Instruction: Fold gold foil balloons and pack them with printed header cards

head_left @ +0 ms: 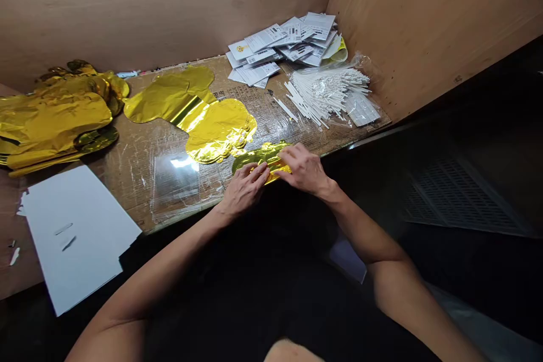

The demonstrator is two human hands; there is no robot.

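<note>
A gold foil balloon (265, 153), flat and folded into a narrow strip, lies at the front edge of the table between my hands. My left hand (245, 188) presses on its left part, fingers together and gripping the near edge. Bent fingers of my right hand (304, 168) pinch the foil from the right, with the thumb low on the near side. Just behind, more flat gold foil balloons (223, 124) are stacked, their rounded ends overlapping. Part of the held foil is hidden under my fingers.
A heap of gold foil balloons (55, 119) lies far left, above white sheets (80, 232). Clear plastic bags (176, 181) lie left of my hands. White sticks (324, 93) spill from a bag at right, beside packaged cards (271, 45). Wooden panels (169, 5) enclose the table.
</note>
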